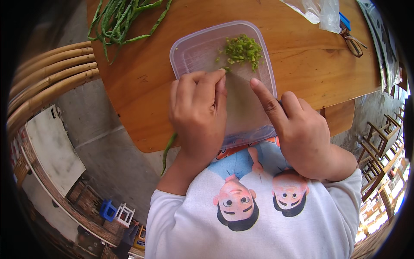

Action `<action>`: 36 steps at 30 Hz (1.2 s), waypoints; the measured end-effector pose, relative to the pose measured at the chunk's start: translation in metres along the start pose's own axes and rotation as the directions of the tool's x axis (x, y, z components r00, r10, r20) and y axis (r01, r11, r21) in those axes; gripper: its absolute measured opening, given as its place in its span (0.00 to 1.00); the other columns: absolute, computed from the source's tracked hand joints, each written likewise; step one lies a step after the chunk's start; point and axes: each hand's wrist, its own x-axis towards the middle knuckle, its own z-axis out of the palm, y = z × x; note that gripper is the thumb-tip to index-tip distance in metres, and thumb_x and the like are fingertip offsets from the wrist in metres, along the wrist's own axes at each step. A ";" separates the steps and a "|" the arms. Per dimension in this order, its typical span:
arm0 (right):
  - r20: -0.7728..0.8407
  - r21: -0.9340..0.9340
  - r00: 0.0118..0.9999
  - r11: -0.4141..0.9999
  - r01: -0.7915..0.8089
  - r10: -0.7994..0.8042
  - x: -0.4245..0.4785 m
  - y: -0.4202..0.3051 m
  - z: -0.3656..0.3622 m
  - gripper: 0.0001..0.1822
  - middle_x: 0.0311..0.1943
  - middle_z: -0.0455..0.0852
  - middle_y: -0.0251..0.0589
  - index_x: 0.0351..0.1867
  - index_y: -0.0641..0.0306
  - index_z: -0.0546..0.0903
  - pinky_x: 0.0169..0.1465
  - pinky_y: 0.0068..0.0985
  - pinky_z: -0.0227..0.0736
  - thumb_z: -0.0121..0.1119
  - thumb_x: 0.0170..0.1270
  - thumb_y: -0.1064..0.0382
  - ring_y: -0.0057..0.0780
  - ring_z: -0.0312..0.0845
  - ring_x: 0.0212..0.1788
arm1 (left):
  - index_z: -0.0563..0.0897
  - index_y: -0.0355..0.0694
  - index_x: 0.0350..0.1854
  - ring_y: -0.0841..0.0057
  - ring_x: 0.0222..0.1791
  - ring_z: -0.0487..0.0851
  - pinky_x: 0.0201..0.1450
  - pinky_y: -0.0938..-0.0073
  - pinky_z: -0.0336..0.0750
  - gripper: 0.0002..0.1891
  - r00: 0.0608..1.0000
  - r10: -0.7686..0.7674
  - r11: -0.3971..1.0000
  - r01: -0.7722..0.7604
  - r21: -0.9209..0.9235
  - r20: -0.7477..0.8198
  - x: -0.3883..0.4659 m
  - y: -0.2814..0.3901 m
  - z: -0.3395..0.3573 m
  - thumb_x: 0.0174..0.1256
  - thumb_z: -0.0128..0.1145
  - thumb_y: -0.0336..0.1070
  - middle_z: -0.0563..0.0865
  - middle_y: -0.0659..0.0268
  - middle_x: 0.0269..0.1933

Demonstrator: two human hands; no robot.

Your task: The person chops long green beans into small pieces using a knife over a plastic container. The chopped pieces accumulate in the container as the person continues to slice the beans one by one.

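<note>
A translucent plastic container lid or shallow tray (194,61) lies on the wooden table. Chopped green beans (244,50) are heaped on its far right part. My left hand (199,110) pinches a long green bean, whose tail (168,152) hangs out beside the wrist over the table's near edge; small cut bits lie at the fingertips. My right hand (300,132) is closed around a knife's dark handle, index finger stretched along the thin blade (241,79). The blade is blurred and reaches toward the left fingertips.
Whole long green beans (121,22) lie in a bunch at the table's far left. Clear plastic bags (323,14) and scissors (352,43) are at the far right of the wooden table (307,64). Bamboo poles (55,69) run beside its left edge. Stools (108,210) stand on the floor.
</note>
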 end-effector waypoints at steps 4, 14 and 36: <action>0.014 0.006 0.999 0.999 -0.037 0.037 0.001 -0.001 -0.002 0.46 0.29 0.68 0.38 0.81 0.42 0.71 0.28 0.33 0.75 0.60 0.57 0.76 0.34 0.74 0.27 | 0.89 0.40 0.44 0.61 0.39 0.82 0.42 0.60 0.77 0.08 1.000 0.006 1.000 -0.006 -0.001 -0.022 -0.001 -0.001 0.001 0.64 0.70 0.26 0.85 0.62 0.40; 0.049 0.239 0.997 0.969 -0.065 0.055 0.000 0.009 -0.007 0.47 0.28 0.70 0.39 0.80 0.39 0.73 0.30 0.35 0.73 0.60 0.57 0.80 0.36 0.73 0.25 | 0.89 0.41 0.43 0.61 0.38 0.82 0.39 0.60 0.77 0.08 0.999 0.028 1.000 -0.028 0.007 -0.037 -0.002 -0.003 0.002 0.63 0.71 0.27 0.84 0.62 0.39; 0.020 0.304 0.998 0.951 -0.062 0.058 0.011 0.005 0.003 0.42 0.26 0.70 0.39 0.77 0.40 0.77 0.29 0.34 0.73 0.63 0.60 0.78 0.34 0.72 0.24 | 0.89 0.43 0.42 0.63 0.38 0.81 0.39 0.62 0.78 0.10 0.999 0.032 0.999 -0.032 -0.028 -0.019 -0.002 -0.006 0.001 0.60 0.72 0.27 0.84 0.64 0.39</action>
